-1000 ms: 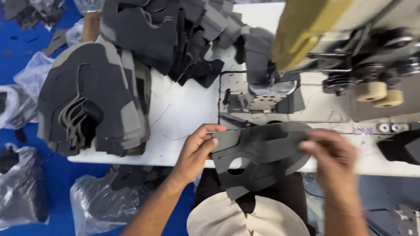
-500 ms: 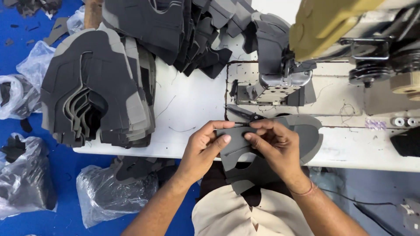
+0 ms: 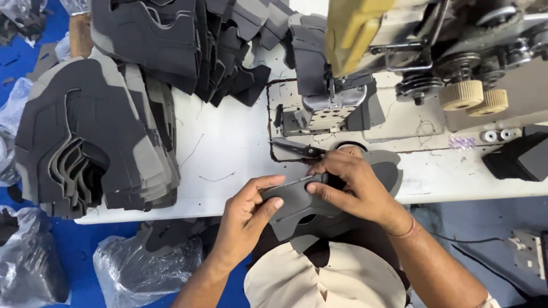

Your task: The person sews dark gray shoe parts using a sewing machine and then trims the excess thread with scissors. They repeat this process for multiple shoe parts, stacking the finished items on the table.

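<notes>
1. Nearest, the person's lap in cream cloth (image 3: 325,282), with plastic bags of dark offcuts (image 3: 137,262) on the blue floor to the left.
2. Left hand (image 3: 245,219): fingers curled, thumb on top and forefinger beneath, pinching the left edge of a grey shoe-upper panel (image 3: 299,208).
3. The panel sits at the table's front edge, overhanging toward the lap; it lies between both hands, gripped from either side.
4. Right hand (image 3: 348,182): fingers closed down onto the panel's upper edge, fingertips pressing at its middle; palm covers a second grey piece (image 3: 391,168) lying flat just behind.
5. Small thread snips (image 3: 297,148) on the white table (image 3: 228,148), just beyond the right hand, not touching it.
6. Behind them, the sewing machine's needle area and presser foot (image 3: 328,108), yellow machine head (image 3: 359,28) above; thread spools (image 3: 471,94) at right.
7. Far left: tall stack of cut grey panels (image 3: 91,137); more piled at the table's back (image 3: 188,40).
</notes>
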